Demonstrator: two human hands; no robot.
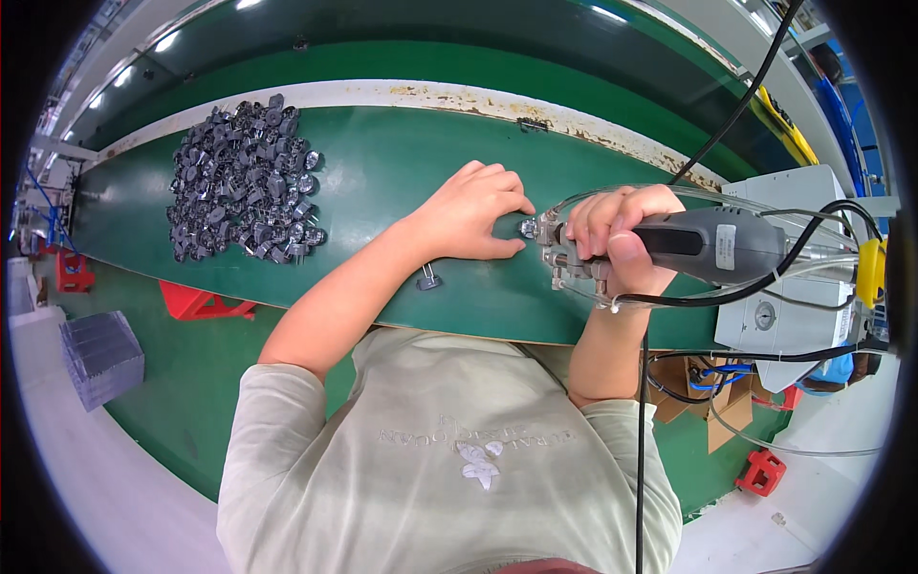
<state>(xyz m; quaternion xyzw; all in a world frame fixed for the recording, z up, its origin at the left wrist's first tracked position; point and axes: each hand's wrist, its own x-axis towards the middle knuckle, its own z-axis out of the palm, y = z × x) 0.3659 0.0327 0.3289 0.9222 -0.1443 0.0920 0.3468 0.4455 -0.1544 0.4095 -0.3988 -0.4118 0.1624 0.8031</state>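
On the green bench, a small clear and grey part (527, 229) sits between the thumb and forefinger of my left hand (470, 215). My right hand (626, 234) is wrapped round a grey and black electric screwdriver (712, 241), held sideways with clear tubes running to it. Its metal head (555, 251) points left and meets or nearly meets the small part; exact contact is hard to see. Just below my left wrist lies a loose grey part with two prongs (429, 278). Farther left is a large pile of similar grey and clear parts (239, 182).
A pale machine box (789, 206) with a round gauge stands at the right end of the bench (382, 143). Black cables (736, 120) and tubes hang around the tool. Red stools (201, 301) and a grey crate (102, 359) are on the floor, with cardboard boxes (727, 407) at lower right.
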